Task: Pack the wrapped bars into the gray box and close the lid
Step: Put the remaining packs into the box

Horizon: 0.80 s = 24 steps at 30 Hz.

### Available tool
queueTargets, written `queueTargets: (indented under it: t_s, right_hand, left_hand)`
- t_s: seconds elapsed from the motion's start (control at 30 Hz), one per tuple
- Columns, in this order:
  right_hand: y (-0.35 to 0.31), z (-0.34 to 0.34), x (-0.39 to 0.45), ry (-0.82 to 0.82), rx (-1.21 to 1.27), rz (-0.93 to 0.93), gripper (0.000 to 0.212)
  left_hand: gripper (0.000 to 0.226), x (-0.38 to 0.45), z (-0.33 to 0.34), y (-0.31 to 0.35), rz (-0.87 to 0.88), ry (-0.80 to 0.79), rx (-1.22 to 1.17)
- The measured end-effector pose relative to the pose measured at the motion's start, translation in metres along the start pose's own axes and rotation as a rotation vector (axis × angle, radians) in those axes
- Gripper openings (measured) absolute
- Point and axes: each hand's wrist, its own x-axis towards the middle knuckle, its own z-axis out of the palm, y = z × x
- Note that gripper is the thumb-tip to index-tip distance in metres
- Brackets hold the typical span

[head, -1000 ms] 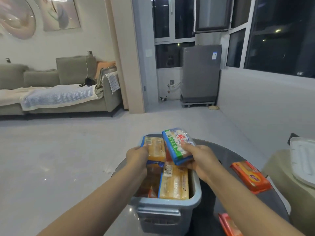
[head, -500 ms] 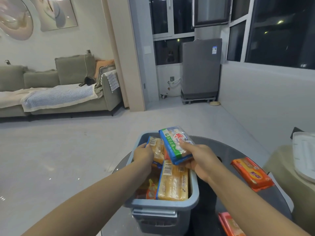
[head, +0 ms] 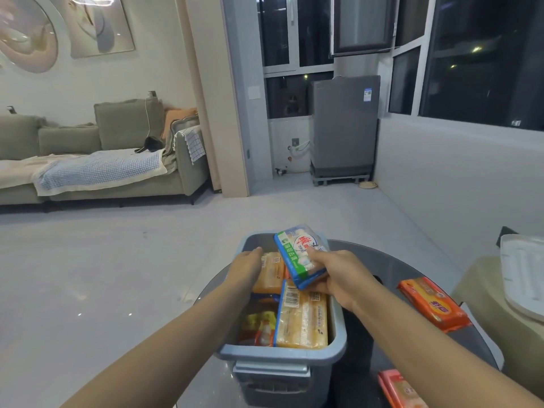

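The gray box (head: 282,353) stands open on a round dark glass table (head: 412,269), with several wrapped bars inside. My right hand (head: 338,275) grips a blue, green and white wrapped bar (head: 300,256), tilted above the box's far right part. My left hand (head: 245,265) rests with fingers extended on a yellow wrapped bar (head: 269,272) at the far left inside the box. Another yellow bar (head: 303,319) with a barcode lies nearer in the box, beside a red and yellow pack (head: 259,325).
An orange wrapped bar (head: 434,303) lies on the table to the right, and a pink-orange one (head: 400,388) at the near right edge. A white lid (head: 524,275) rests on a beige stool at the far right. Bare floor, a sofa and a gray appliance lie beyond.
My left hand has lowered the yellow bar from above the rim down into the box's far left. My right hand keeps holding the blue and green bar over the box.
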Motion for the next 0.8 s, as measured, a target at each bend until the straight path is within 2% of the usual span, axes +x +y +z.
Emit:
queueTargets:
  t_s: [0.13,0.27,0.37,0.47,0.57,0.67,0.8]
  right_hand:
    - [0.002,0.017,0.013,0.001,-0.058,-0.037,0.043]
    - [0.006,0.041,0.026,0.016,-0.069,-0.003,0.031]
    - [0.005,0.055,0.036,0.043,-0.098,-0.007,0.030]
    - [0.004,0.061,0.043,0.082,-0.454,-0.037,0.030]
    - [0.005,0.053,0.048,0.145,-0.842,-0.155,0.029]
    - [0.006,0.041,0.052,0.123,-0.948,-0.192,0.027]
    - [0.011,0.037,0.055,0.030,-1.070,-0.260,0.027]
  left_hand:
    - [0.041,-0.004,-0.008,0.001,0.004,-0.045,-0.123]
    - [0.029,-0.006,-0.019,0.003,0.046,-0.059,-0.197]
    - [0.022,-0.008,-0.026,0.009,0.078,-0.054,-0.192]
    - [0.018,-0.009,-0.027,0.011,0.108,-0.099,-0.104]
    - [0.015,-0.007,-0.026,0.007,0.140,-0.139,-0.070]
    - [0.017,-0.008,-0.024,0.004,0.164,-0.168,-0.086]
    - [0.046,-0.011,-0.018,-0.001,0.224,-0.198,0.162]
